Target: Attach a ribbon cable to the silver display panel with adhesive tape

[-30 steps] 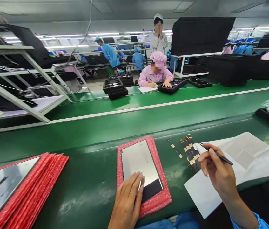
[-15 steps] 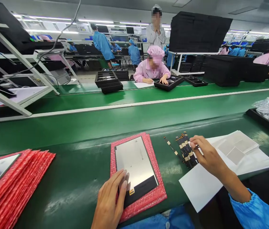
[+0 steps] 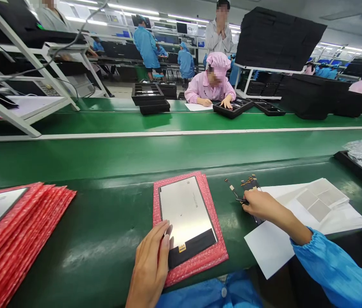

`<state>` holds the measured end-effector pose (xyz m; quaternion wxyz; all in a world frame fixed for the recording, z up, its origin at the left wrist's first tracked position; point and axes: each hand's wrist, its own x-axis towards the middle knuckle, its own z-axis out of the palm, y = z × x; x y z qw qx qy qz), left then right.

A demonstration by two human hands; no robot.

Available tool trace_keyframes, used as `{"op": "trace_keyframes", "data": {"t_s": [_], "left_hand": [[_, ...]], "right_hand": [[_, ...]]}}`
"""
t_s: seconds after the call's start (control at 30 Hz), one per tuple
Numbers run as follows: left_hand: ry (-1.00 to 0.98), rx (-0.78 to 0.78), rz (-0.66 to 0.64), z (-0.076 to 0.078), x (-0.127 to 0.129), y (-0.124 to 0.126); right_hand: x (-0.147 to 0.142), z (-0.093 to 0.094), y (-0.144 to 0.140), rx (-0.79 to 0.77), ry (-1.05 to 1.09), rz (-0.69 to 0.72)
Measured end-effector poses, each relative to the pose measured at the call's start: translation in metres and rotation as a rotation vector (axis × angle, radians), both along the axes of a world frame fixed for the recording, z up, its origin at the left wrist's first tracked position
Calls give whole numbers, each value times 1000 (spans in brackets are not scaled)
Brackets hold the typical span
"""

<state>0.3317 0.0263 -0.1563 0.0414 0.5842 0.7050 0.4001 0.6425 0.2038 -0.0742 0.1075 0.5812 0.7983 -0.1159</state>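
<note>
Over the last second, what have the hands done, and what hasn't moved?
The right hand, which was raised over the white paper with a thin dark tool, has come down and left onto the pile of small strips, fingers closed. Whether it has gripped one is hard to tell. The left hand stays on the panel lying on its red padded sheets.

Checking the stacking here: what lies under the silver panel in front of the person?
The silver panel lies on a small stack of red bubble-wrap pads, whose edges show around it. The left hand rests on its near left edge. How many pads lie beneath is hidden.
</note>
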Motion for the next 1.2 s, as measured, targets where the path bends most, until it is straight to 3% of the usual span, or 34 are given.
{"op": "trace_keyframes", "data": {"t_s": [0.27,0.67,0.87,0.97,1.13,1.2], "left_hand": [[-8,-8,-12,0,0,-1],[-31,-30,7,2,0,-1],[-42,134,-38,8,2,0],[7,202,-63,10,1,-1],[139,54,-59,11,3,-10],[129,21,-86,12,6,-17]], "right_hand": [[-7,5,8,-84,84,-56],[-15,-1,8,37,14,26],[-6,-3,15,-11,-18,150],[1,-5,21,-69,94,154],[-4,3,23,-100,448,140],[-15,8,15,-218,565,121]]}}
